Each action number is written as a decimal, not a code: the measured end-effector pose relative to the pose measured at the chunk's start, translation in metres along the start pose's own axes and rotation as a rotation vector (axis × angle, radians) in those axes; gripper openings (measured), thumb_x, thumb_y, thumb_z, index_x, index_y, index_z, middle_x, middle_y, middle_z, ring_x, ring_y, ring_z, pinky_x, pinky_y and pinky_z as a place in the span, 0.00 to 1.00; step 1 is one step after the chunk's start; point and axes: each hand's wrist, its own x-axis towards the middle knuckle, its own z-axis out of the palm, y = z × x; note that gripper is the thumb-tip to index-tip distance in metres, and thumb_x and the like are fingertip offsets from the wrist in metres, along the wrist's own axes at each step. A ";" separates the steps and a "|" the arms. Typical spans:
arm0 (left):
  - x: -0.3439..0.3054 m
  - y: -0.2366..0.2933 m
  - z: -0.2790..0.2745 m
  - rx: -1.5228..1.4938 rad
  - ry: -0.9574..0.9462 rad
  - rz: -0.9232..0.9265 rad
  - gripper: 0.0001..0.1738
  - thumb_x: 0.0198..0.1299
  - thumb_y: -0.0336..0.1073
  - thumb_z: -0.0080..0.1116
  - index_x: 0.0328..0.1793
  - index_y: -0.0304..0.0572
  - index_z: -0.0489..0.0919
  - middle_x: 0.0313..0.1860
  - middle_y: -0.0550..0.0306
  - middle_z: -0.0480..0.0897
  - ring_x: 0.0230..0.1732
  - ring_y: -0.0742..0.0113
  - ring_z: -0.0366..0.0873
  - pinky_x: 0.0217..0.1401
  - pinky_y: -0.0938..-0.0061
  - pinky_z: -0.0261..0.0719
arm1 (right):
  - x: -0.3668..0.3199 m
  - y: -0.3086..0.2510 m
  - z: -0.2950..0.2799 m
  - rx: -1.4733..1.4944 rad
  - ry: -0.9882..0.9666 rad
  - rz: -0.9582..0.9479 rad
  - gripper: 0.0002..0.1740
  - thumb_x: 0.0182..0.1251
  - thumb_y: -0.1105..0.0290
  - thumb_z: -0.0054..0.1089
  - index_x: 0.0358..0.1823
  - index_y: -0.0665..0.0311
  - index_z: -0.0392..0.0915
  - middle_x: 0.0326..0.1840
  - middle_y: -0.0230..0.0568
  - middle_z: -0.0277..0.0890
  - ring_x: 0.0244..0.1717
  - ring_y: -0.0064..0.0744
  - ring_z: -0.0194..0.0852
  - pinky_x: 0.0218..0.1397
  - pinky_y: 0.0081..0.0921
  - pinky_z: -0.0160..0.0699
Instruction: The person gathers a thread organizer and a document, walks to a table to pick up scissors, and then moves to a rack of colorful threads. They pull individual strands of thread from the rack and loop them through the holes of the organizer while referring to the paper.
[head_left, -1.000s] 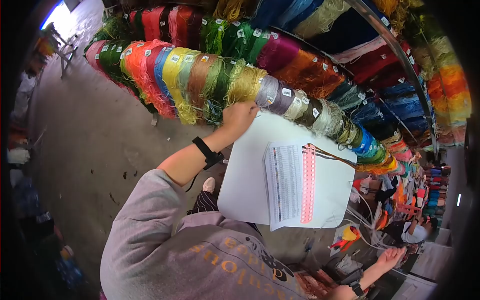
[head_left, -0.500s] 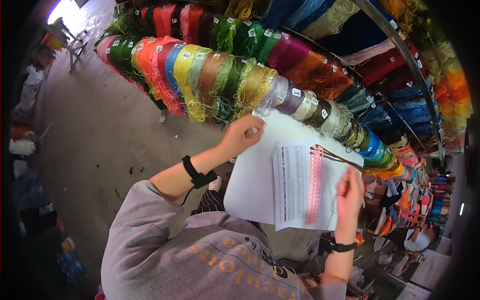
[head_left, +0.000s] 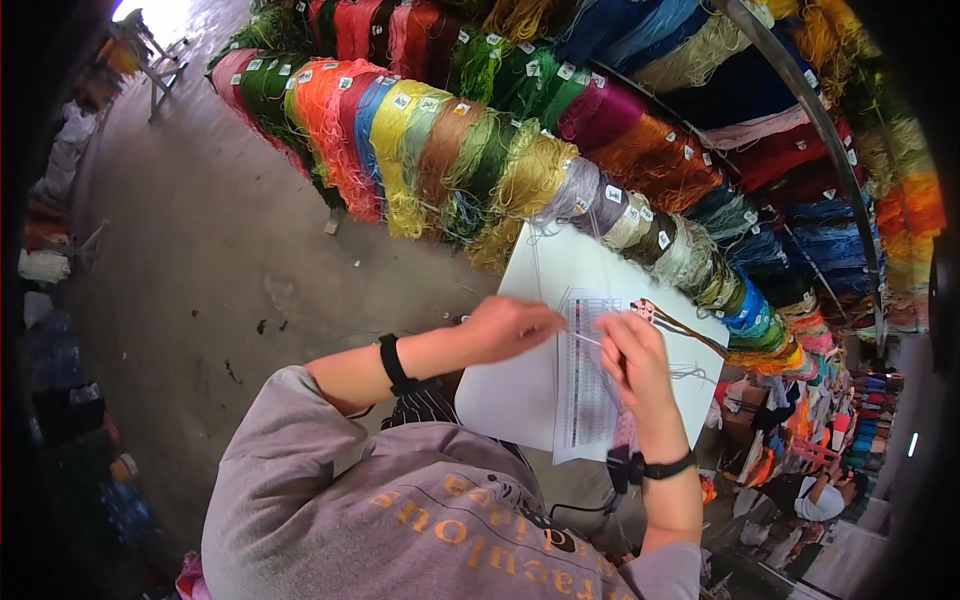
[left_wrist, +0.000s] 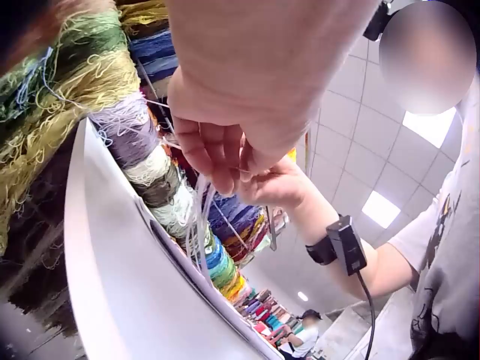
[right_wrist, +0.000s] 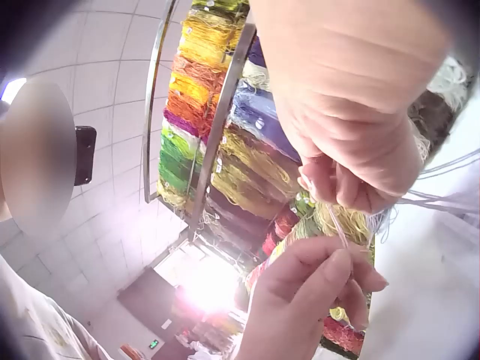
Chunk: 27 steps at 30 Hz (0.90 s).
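Over the white board [head_left: 500,400], my left hand [head_left: 515,328] and right hand [head_left: 640,365] are close together, fingertips facing. A pale thread [right_wrist: 339,225] runs between them, pinched by the fingers of both hands in the right wrist view. Loose pale strands [left_wrist: 201,225] hang below the hands in the left wrist view. Beneath the hands lie printed chart sheets [head_left: 590,435]. A pink holed thread card [head_left: 625,430] is mostly hidden by my right hand and forearm; dark brown threads [head_left: 690,330] trail from its top.
Along the board's far edge runs a bar of labelled thread skeins, with a lilac-grey skein [head_left: 575,190] nearest the board's corner. More skeins hang behind, crossed by a metal rail [head_left: 800,90]. Concrete floor [head_left: 270,260] lies to the left. Another person [head_left: 820,500] sits at the far right.
My right hand has come in from the far lower right to over the board. My left hand has drawn back from the lilac-grey skein, and the two hands now meet at the thread.
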 end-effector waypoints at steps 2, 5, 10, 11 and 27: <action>0.014 -0.022 -0.001 -0.146 0.141 -0.087 0.09 0.61 0.33 0.57 0.46 0.43 0.82 0.35 0.52 0.83 0.26 0.59 0.80 0.30 0.68 0.77 | -0.043 -0.014 -0.020 -0.051 -0.027 -0.070 0.11 0.70 0.68 0.50 0.36 0.70 0.74 0.13 0.25 0.59 0.12 0.15 0.53 0.16 0.15 0.49; 0.035 -0.046 -0.014 -0.291 0.264 -0.305 0.10 0.64 0.35 0.54 0.46 0.40 0.82 0.32 0.51 0.83 0.26 0.63 0.81 0.30 0.71 0.76 | -0.118 -0.006 -0.097 0.256 0.085 -0.433 0.05 0.70 0.74 0.49 0.35 0.59 0.72 0.11 0.26 0.57 0.07 0.13 0.46 0.12 0.14 0.46; 0.064 -0.058 -0.032 0.078 0.385 -0.390 0.11 0.58 0.39 0.60 0.46 0.45 0.81 0.23 0.60 0.80 0.22 0.71 0.75 0.28 0.75 0.73 | -0.245 -0.030 -0.218 0.748 0.470 -0.929 0.10 0.76 0.68 0.37 0.42 0.65 0.68 0.15 0.27 0.52 0.11 0.16 0.44 0.19 0.18 0.47; 0.066 -0.060 -0.029 0.074 0.378 -0.387 0.11 0.58 0.39 0.60 0.46 0.45 0.81 0.23 0.60 0.80 0.22 0.71 0.75 0.28 0.75 0.73 | -0.280 -0.026 -0.251 0.733 0.771 -1.004 0.09 0.76 0.68 0.38 0.39 0.64 0.68 0.14 0.27 0.51 0.12 0.17 0.45 0.19 0.17 0.46; 0.071 -0.060 -0.014 0.376 0.366 -0.323 0.08 0.54 0.39 0.61 0.36 0.45 0.80 0.27 0.57 0.82 0.28 0.55 0.80 0.29 0.64 0.74 | -0.209 0.011 -0.243 0.570 0.642 -0.747 0.10 0.75 0.66 0.46 0.49 0.64 0.68 0.20 0.23 0.50 0.15 0.15 0.42 0.18 0.15 0.46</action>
